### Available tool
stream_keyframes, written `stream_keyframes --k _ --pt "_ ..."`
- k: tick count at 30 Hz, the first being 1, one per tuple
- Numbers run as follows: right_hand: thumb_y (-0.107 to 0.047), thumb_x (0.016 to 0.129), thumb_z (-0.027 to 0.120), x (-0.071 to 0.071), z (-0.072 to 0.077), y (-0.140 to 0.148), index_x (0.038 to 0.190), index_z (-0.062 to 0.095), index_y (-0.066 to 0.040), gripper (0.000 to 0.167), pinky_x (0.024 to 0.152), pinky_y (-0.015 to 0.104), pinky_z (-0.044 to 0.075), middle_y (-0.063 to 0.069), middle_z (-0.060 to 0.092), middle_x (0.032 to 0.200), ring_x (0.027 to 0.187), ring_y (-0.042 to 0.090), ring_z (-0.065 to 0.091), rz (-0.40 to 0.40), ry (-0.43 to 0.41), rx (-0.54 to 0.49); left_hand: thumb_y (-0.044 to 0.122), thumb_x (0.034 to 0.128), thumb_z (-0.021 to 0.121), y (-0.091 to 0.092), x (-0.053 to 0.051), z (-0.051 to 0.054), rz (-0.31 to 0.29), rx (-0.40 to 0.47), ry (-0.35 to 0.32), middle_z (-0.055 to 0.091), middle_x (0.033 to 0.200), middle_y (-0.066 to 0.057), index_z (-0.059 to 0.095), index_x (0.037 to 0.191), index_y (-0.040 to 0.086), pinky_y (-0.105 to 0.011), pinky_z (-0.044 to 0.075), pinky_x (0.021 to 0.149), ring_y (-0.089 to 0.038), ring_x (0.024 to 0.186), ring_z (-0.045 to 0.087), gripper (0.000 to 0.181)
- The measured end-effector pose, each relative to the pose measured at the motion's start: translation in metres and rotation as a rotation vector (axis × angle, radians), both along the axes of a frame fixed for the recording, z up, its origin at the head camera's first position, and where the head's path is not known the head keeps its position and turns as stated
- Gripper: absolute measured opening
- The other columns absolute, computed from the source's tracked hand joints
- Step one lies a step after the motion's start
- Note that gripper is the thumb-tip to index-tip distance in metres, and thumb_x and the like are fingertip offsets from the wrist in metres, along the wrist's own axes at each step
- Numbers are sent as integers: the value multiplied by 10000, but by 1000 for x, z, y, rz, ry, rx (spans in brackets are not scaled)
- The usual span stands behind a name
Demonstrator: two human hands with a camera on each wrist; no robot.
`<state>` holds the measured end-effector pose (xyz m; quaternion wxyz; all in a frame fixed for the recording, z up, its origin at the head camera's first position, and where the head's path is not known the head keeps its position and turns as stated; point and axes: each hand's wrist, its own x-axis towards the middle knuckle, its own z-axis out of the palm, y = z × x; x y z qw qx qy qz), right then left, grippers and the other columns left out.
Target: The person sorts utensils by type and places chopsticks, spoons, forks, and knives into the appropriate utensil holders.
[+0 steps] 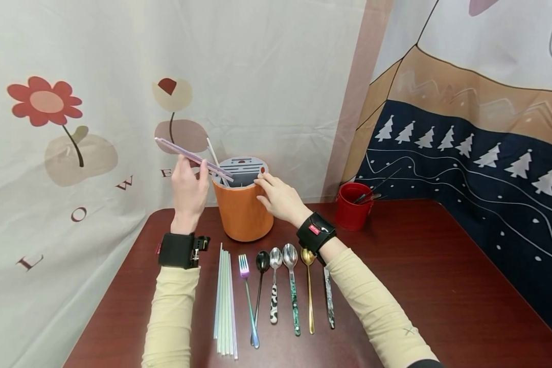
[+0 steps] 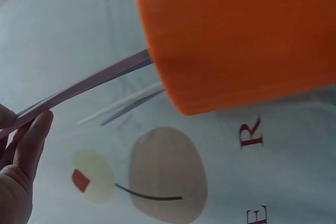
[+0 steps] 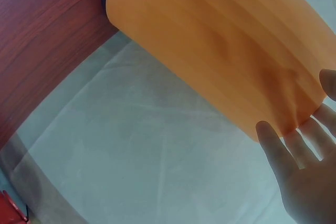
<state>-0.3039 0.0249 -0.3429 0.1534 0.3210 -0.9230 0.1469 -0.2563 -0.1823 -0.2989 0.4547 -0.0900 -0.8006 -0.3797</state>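
My left hand pinches several purple straws between thumb and fingers. Their lower ends reach over the left rim of the orange container, which has a grey, marked interior or top. Fairly straight fingers of my right hand touch the container's right rim. A pale straw leans out beside the held ones; in the left wrist view two straw ends stick out there. How deep the held straws go is hidden by the container wall.
In front of the container lie pastel straws, a fork, a black spoon, several other spoons including a gold one, and a patterned handle partly under my right wrist. A red bucket holding thin utensils stands back right.
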Motion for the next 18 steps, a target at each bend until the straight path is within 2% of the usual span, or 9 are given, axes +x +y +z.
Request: stream_keyframes --k 5,9,14,18 --pt "-280 969 540 0 0 0 1385 478 -138 445 1001 435 466 71 409 1497 1361 251 428 1 -6 2 113 970 514 -2 -14 -4 -14 -96 -39 555 946 -257 493 1093 -107 -391 509 680 -353 815 600 253" --pt "-283 970 537 0 0 0 1390 474 -140 448 1008 437 461 70 404 1501 1367 252 421 -2 -10 6 107 972 505 -4 -24 -10 -33 -144 -89 552 924 -253 495 1100 -116 -362 452 641 -345 776 592 257" --pt "-285 969 538 0 0 0 1390 474 -144 449 1003 439 464 65 403 1502 1367 249 420 -4 -8 8 93 961 522 -4 -32 -17 -31 -164 -168 554 926 -257 513 1076 -113 -408 479 667 -364 819 586 236" --pt "-284 969 539 1 0 0 1391 473 -145 449 1000 442 466 65 401 1503 1370 248 416 -5 -9 7 84 944 547 -1 -36 -22 -10 -143 -236 569 932 -264 537 1055 -107 -439 503 701 -379 846 593 221"
